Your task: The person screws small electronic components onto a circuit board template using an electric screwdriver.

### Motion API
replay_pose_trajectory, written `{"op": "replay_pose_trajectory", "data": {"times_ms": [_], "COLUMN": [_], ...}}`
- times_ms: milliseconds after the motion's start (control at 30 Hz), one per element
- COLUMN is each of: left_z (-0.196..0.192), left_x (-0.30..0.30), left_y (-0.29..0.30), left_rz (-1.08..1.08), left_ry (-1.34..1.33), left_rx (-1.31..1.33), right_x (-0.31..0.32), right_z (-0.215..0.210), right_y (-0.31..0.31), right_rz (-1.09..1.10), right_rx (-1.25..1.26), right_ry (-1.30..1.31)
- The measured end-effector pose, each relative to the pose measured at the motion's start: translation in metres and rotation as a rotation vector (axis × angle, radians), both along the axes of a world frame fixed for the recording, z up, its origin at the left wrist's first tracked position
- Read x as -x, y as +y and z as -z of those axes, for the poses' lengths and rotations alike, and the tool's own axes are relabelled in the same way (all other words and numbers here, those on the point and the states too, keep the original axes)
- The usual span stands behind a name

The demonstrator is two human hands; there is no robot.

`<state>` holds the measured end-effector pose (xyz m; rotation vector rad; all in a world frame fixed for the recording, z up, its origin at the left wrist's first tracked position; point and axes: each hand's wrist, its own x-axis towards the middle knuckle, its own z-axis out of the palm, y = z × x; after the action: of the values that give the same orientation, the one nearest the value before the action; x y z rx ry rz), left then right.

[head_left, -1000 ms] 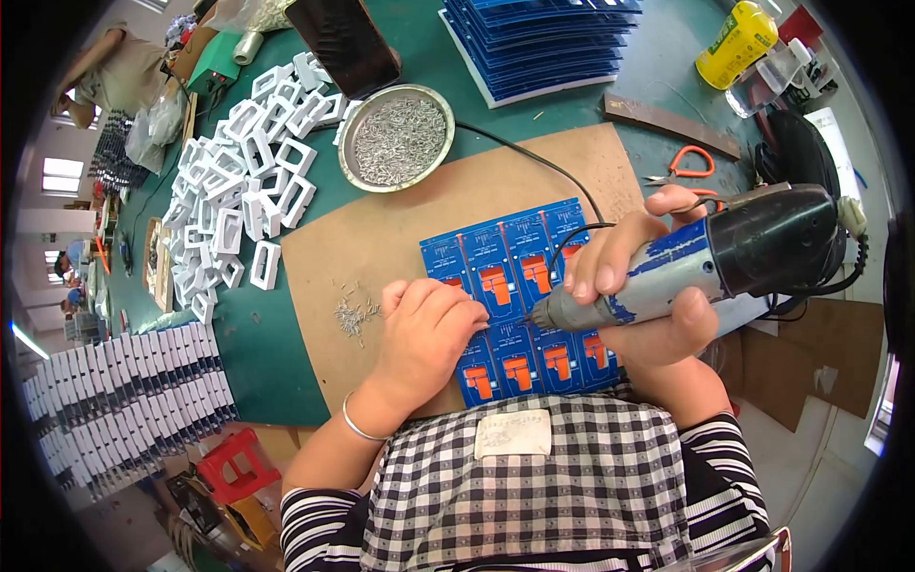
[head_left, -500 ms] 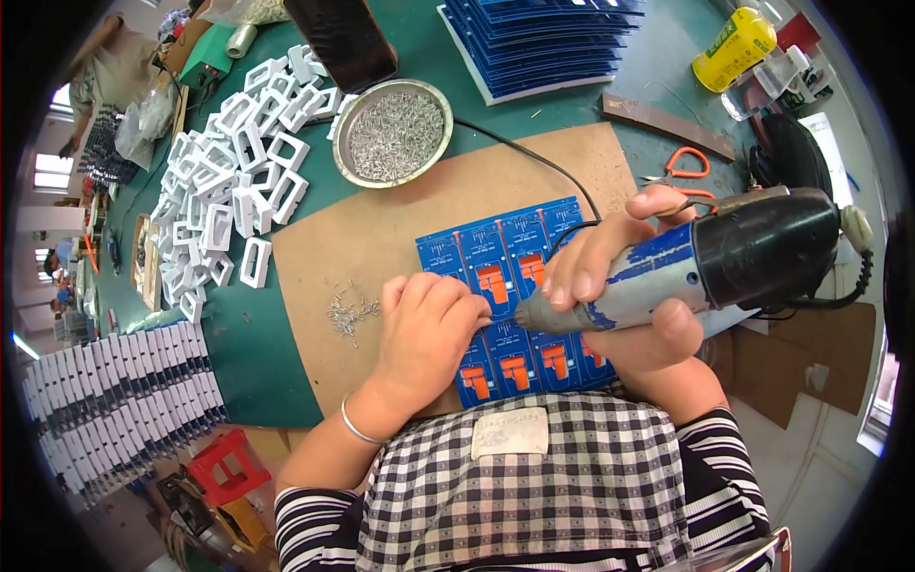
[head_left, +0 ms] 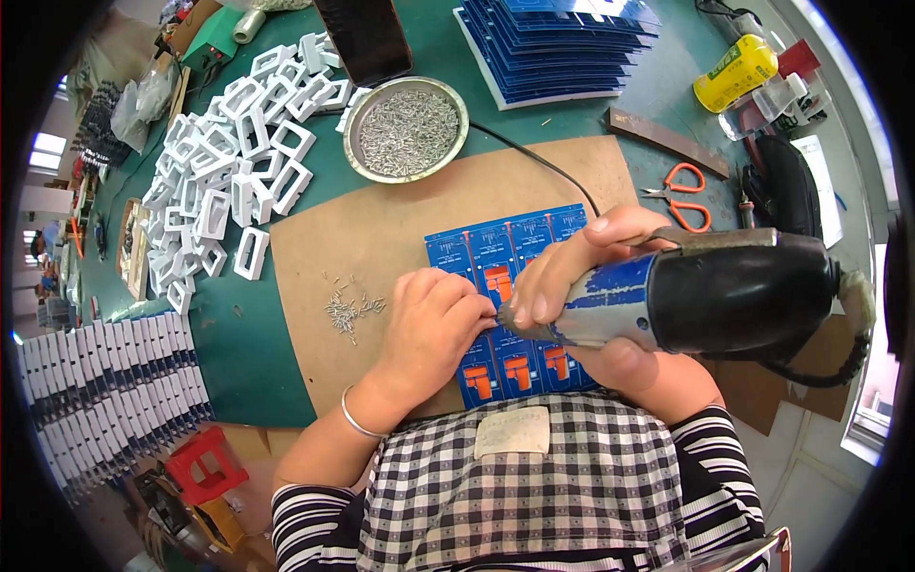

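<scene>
A blue panel [head_left: 443, 250] printed with a grid of repeated patterns lies on a brown board [head_left: 381, 224], with orange pieces [head_left: 516, 370] on it. My right hand [head_left: 562, 276] wraps around a blue, grey and black electric screwdriver [head_left: 734, 291], tilted with its nose low over the panel. My left hand [head_left: 424, 324] rests at the panel's left side, fingertips pinched right beside the screwdriver's nose. Whatever lies between those fingertips is too small to make out. Left of that hand is a small scatter of screws [head_left: 348, 310] on the board.
A round metal bowl [head_left: 355, 160] of screws stands beyond the board. White rectangular frames [head_left: 250, 253] are heaped at left, above rows of stacked white pieces [head_left: 114, 367]. Blue panels [head_left: 543, 76] are stacked at the back. Orange-handled scissors [head_left: 688, 176], a brown bar [head_left: 667, 141] and a yellow bottle [head_left: 736, 74] sit at right.
The screwdriver has shifted left, bringing its nose against the left fingertips, and its rear end has swung lower. My left hand stays pinched at about the same spot. The view has shifted slightly.
</scene>
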<state>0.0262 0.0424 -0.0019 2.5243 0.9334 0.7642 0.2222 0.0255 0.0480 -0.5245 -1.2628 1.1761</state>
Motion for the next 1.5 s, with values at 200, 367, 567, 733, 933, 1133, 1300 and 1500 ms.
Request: {"op": "replay_pose_trajectory", "data": {"times_ms": [200,367,567,733,933,1133,1300,1500], "left_z": [-0.002,-0.019,-0.016,-0.008,0.0,-0.015,-0.022,-0.018], "left_x": [0.008,0.039,0.085,0.089,0.079,0.069,0.073,0.082], "left_y": [-0.001,0.009,0.011,0.002,0.003,0.009,0.006,0.006], "left_rz": [-0.007,-0.185,-0.403,-0.364,-0.314,-0.266,-0.272,-0.384], "left_ry": [-0.031,-0.049,0.084,0.225,0.269,0.543,0.499,0.303], "left_rx": [-0.007,-0.137,-0.185,-0.227,-0.2,-0.163,-0.118,-0.06], "right_x": [0.01,0.024,0.021,0.033,0.012,0.005,-0.015,-0.044], "right_z": [-0.007,-0.005,-0.034,-0.002,0.011,0.006,-0.008,-0.002], "right_y": [0.001,0.007,0.009,0.016,0.016,0.0,-0.01,-0.018], "right_rz": [-0.01,-0.066,-0.141,-0.021,0.16,0.235,0.235,0.311], "right_rx": [-0.032,-0.059,-0.075,0.045,0.184,0.146,0.082,0.045], "right_ry": [-0.175,-0.108,-0.743,-0.157,0.076,0.185,0.247,0.299]}}
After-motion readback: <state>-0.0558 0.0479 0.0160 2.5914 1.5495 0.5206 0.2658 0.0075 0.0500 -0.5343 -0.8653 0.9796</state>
